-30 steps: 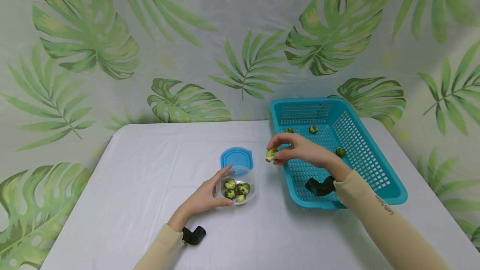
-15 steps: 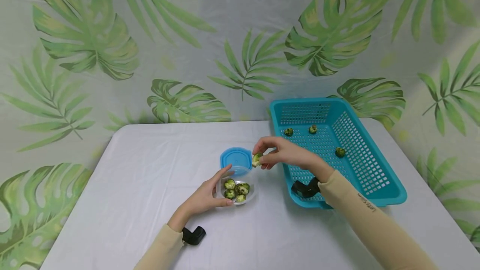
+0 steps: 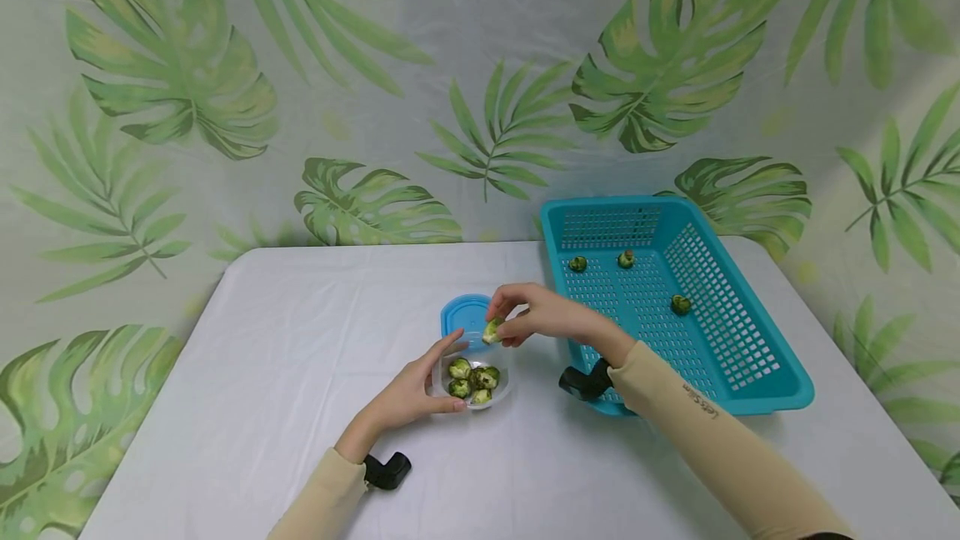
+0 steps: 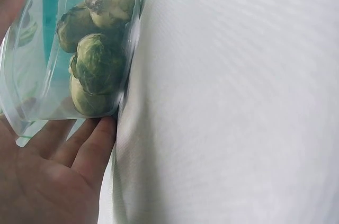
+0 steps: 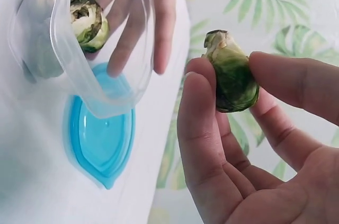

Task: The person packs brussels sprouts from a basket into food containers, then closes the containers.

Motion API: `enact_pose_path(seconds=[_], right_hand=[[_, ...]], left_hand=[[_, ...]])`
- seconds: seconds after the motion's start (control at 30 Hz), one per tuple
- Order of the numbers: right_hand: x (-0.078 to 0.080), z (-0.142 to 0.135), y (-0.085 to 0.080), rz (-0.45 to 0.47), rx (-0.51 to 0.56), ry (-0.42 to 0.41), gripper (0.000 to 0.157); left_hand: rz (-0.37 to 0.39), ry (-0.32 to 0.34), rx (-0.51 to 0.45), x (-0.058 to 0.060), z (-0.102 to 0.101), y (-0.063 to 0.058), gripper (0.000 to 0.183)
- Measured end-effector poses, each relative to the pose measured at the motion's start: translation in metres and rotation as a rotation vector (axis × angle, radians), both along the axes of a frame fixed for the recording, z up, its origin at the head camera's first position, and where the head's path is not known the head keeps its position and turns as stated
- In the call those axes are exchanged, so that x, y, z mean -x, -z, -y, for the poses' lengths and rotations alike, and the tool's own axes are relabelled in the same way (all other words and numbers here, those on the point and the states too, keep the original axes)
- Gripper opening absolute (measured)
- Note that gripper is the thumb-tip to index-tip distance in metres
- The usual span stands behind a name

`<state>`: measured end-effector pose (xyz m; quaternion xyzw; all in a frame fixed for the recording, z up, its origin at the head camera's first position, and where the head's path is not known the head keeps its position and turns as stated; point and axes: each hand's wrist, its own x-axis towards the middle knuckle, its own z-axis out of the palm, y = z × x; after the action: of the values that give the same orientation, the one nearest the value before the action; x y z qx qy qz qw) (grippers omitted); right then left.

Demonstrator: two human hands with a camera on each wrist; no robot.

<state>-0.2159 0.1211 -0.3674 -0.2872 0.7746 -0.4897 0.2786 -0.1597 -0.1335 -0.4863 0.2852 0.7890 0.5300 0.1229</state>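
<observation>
My right hand (image 3: pixel 551 313) pinches one Brussels sprout (image 5: pixel 233 78) between thumb and fingertips, raised near the far edge of a clear plastic container (image 4: pixel 61 102). Several Brussels sprouts (image 4: pixel 100 65) lie on the container's bottom. My left hand (image 3: pixel 405 394) grips this container from its left side, thumb at the near side and fingers round the far side, as it stands on the table. A blue lid (image 5: pixel 106 134) lies flat just behind the container, partly seen through its clear wall.
A turquoise perforated basket (image 3: pixel 630 307) stands on the right of the white-covered table (image 3: pixel 322 307). Three sprouts are visible in it, one of them a sprout (image 3: pixel 681 304) near its right wall. A leaf-patterned curtain (image 3: pixel 375 115) hangs behind the table.
My right hand has moved left with the Brussels sprout, from the basket's left edge to above the blue lid beside the container. My left hand and the container have stayed in place.
</observation>
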Motion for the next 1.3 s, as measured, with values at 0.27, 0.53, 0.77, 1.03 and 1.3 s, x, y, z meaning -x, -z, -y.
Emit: enact_pose_path(seconds=[0.27, 0.53, 0.77, 1.03, 1.3], right_hand=[[0.000, 0.012, 0.004, 0.009, -0.021, 0.003, 0.014], [-0.001, 0.017, 0.007, -0.002, -0.081, 0.014, 0.011], [0.000, 0.022, 0.012, 0.007, -0.125, 0.029, 0.011], [0.000, 0.025, 0.016, -0.001, -0.169, 0.025, 0.013], [0.000, 0.023, 0.015, 0.013, -0.173, 0.006, 0.015]], left_hand=[[-0.007, 0.008, -0.004, -0.001, -0.001, -0.001, 0.094], [0.006, 0.002, 0.004, -0.001, 0.000, 0.000, 0.094], [0.002, 0.010, -0.004, -0.007, -0.003, -0.014, 0.093], [-0.011, 0.003, 0.017, -0.007, -0.002, -0.015, 0.093], [-0.007, -0.003, 0.019, -0.001, 0.000, 0.000, 0.095]])
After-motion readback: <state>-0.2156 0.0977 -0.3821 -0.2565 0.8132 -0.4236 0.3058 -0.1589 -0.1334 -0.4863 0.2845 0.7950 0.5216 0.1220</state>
